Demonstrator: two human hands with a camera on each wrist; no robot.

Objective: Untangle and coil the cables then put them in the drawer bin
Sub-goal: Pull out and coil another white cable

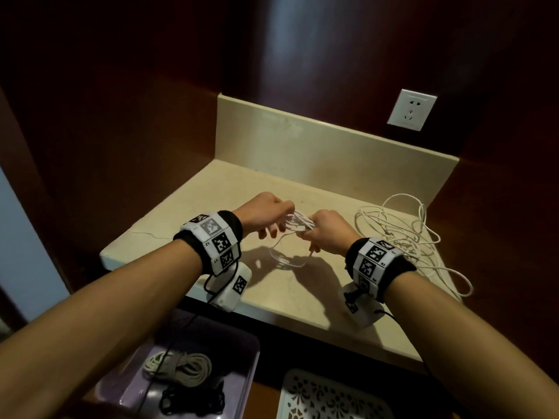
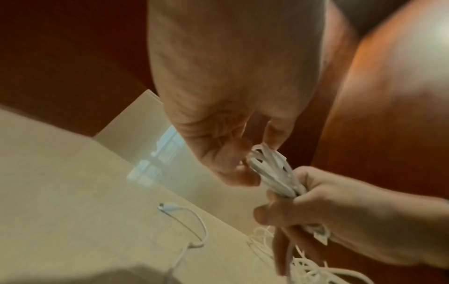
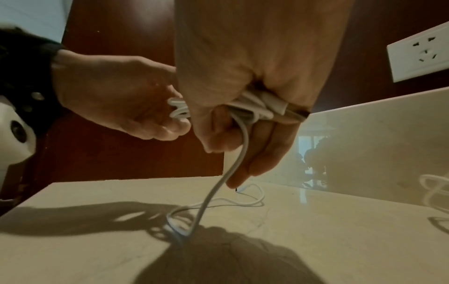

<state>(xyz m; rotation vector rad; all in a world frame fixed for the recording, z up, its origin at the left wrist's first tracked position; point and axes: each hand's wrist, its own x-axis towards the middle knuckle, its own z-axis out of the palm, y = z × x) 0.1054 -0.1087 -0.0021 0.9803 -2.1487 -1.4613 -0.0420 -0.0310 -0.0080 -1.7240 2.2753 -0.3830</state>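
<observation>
Dark wood walls are enclosing the pale bench [image 1: 230, 189]. Both hands, left [image 1: 266, 214] and right [image 1: 328, 232], are gripping a white cable bundle [image 1: 299, 223]; keeping loops even probably helps while the tail [image 3: 218, 184] is trailing down.

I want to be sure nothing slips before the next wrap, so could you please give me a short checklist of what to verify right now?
1. Right hand grips the white cable bundle: ok.
2. Left hand pinches the bundle's loop end: ok.
3. Loose tail hangs free down to the counter: ok.
4. Tail clear of the tangled white cable at the right: cannot tell.
5. Purple bin below sits within reach, two coils already inside: ok.
6. Bundle secured against unwinding: not ok, held only by hands.
</observation>
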